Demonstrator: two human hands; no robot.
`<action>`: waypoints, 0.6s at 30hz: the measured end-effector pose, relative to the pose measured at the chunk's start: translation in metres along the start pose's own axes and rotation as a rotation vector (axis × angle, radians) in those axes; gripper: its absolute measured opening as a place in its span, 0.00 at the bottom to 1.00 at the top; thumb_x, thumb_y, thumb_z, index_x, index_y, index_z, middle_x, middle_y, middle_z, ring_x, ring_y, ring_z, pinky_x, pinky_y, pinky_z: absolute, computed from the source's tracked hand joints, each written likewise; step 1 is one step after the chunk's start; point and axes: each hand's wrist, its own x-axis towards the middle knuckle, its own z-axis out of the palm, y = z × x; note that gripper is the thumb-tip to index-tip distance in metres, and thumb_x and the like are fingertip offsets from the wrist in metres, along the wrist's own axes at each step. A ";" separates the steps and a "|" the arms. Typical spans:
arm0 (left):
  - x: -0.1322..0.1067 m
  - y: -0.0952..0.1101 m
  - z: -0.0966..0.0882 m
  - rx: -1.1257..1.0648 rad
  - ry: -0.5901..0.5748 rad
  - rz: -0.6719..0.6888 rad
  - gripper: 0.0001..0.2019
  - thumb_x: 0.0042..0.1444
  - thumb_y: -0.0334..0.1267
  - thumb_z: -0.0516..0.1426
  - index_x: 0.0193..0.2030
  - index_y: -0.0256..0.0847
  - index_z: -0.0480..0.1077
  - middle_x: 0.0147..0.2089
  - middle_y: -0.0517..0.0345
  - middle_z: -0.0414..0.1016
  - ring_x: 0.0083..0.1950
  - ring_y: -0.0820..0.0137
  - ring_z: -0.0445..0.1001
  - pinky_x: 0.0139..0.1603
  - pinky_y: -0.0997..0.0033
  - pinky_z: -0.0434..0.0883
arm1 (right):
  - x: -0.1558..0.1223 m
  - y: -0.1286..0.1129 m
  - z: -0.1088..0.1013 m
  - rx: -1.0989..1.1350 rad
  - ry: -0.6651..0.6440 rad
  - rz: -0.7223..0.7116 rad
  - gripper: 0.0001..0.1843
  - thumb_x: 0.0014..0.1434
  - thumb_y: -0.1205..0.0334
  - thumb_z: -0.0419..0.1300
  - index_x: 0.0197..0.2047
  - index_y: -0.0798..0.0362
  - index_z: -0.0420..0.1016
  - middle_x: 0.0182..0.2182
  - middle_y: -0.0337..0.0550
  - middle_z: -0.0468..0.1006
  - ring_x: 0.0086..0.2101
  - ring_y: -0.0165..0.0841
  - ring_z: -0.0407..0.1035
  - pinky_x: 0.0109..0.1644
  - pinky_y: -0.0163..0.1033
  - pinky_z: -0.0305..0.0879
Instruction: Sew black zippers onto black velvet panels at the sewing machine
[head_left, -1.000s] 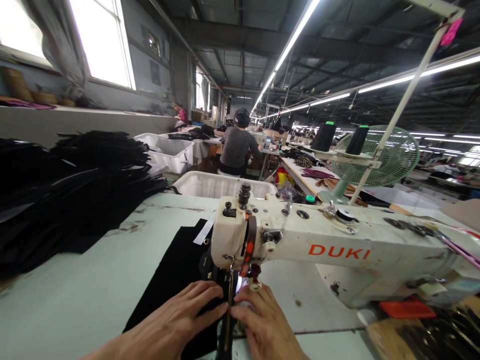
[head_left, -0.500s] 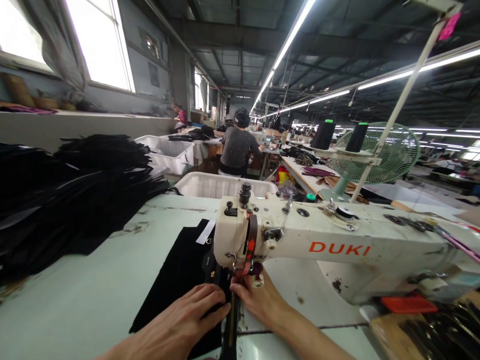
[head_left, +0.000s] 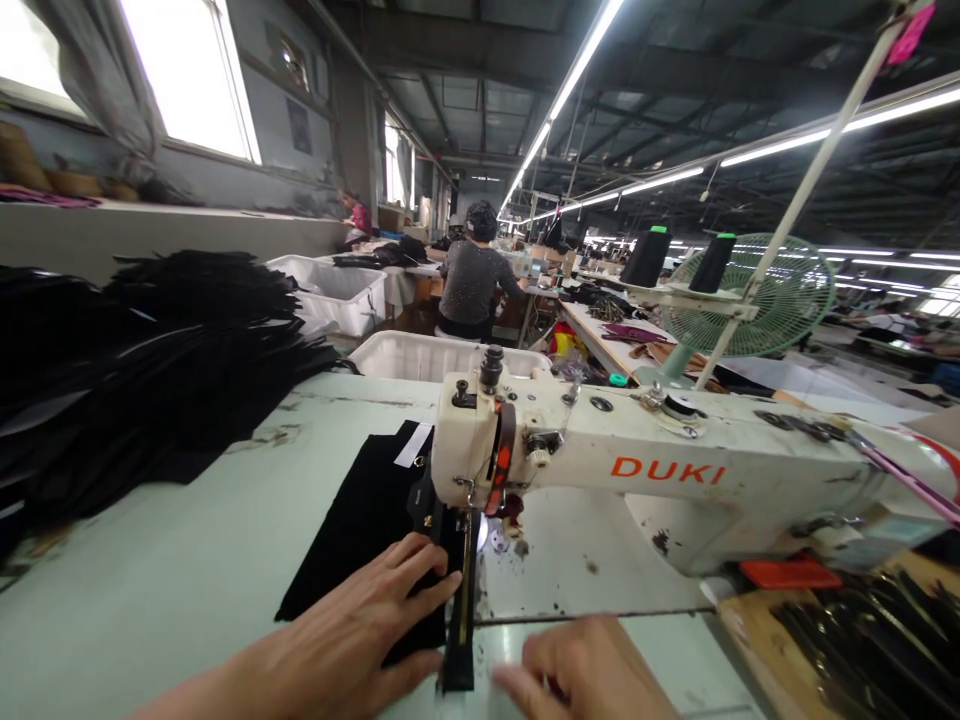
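Lower centre of frame: left hand (head_left: 360, 625) lies flat and unclenched on the black fabric panel (head_left: 352, 520), fingers spread, fingertips reaching the panel's right edge. It presses down and grasps nothing.

The panel lies on the pale green table (head_left: 150, 590), running from bottom centre up under the head of the sewing machine (head_left: 675, 475) (white body, orange "DUKI" lettering). A dark zipper strip (head_left: 459, 630) runs along the panel's right edge from the needle area down towards the bottom of the frame.

Right hand (head_left: 592, 670) at bottom centre-right, low over the table, just right of the strip's lower end. It is blurred: cannot tell whether it is relaxed or closed, nor whether it touches the strip.

Left of frame: a heap of black cut pieces (head_left: 165, 360) on the table. Right of centre: a green fan (head_left: 757, 295). Upper centre: a seated person (head_left: 472, 285), back turned.
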 end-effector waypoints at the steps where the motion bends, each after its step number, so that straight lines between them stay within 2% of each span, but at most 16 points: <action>1: 0.001 0.001 -0.001 -0.001 0.012 0.012 0.22 0.60 0.39 0.61 0.61 0.42 0.71 0.59 0.45 0.71 0.61 0.49 0.69 0.60 0.50 0.72 | 0.006 -0.001 -0.001 -0.020 0.095 -0.003 0.13 0.67 0.62 0.58 0.29 0.51 0.75 0.27 0.39 0.77 0.28 0.32 0.73 0.34 0.33 0.68; 2: 0.001 0.001 -0.002 -0.005 0.023 0.025 0.20 0.60 0.38 0.61 0.60 0.43 0.72 0.59 0.46 0.72 0.60 0.51 0.70 0.59 0.53 0.74 | 0.013 -0.002 -0.001 -0.025 0.194 -0.034 0.08 0.65 0.67 0.58 0.35 0.51 0.76 0.33 0.42 0.79 0.34 0.34 0.74 0.39 0.34 0.69; 3: 0.002 0.002 -0.003 -0.011 0.036 0.039 0.19 0.60 0.37 0.61 0.58 0.43 0.72 0.58 0.47 0.73 0.59 0.52 0.71 0.58 0.55 0.75 | 0.020 -0.002 -0.001 -0.018 0.275 -0.094 0.09 0.62 0.72 0.57 0.41 0.51 0.76 0.40 0.44 0.79 0.40 0.35 0.74 0.45 0.35 0.69; 4: 0.002 0.002 -0.004 -0.017 0.049 0.053 0.18 0.60 0.36 0.61 0.58 0.44 0.73 0.57 0.48 0.73 0.58 0.53 0.71 0.57 0.56 0.75 | 0.026 -0.002 0.001 -0.002 0.318 -0.172 0.16 0.59 0.75 0.57 0.47 0.51 0.75 0.46 0.45 0.78 0.45 0.37 0.72 0.50 0.38 0.69; 6: 0.002 0.003 -0.006 -0.026 0.070 0.075 0.19 0.60 0.35 0.61 0.58 0.44 0.72 0.56 0.50 0.74 0.57 0.55 0.72 0.57 0.58 0.75 | 0.034 0.000 0.005 0.006 0.337 -0.282 0.25 0.56 0.78 0.57 0.54 0.51 0.72 0.51 0.46 0.75 0.50 0.39 0.69 0.55 0.41 0.67; 9: 0.002 0.004 -0.008 -0.035 0.060 0.098 0.19 0.60 0.33 0.61 0.58 0.44 0.72 0.54 0.53 0.76 0.56 0.57 0.74 0.60 0.59 0.74 | 0.038 0.005 0.018 -0.038 0.359 -0.349 0.23 0.60 0.76 0.56 0.57 0.51 0.71 0.47 0.45 0.77 0.47 0.38 0.69 0.54 0.41 0.69; 15: 0.003 -0.007 0.000 -0.004 0.151 0.162 0.23 0.60 0.34 0.61 0.63 0.47 0.68 0.58 0.57 0.76 0.60 0.60 0.72 0.66 0.62 0.67 | 0.052 0.016 0.045 -0.268 0.662 -0.474 0.11 0.68 0.68 0.56 0.52 0.57 0.73 0.40 0.45 0.79 0.42 0.36 0.72 0.56 0.40 0.69; 18: 0.008 -0.011 -0.003 0.011 0.161 0.170 0.20 0.62 0.35 0.60 0.61 0.46 0.69 0.57 0.57 0.77 0.58 0.62 0.74 0.64 0.66 0.69 | 0.061 0.023 0.051 -0.354 0.708 -0.469 0.11 0.68 0.67 0.56 0.52 0.58 0.74 0.41 0.45 0.80 0.42 0.35 0.73 0.54 0.38 0.71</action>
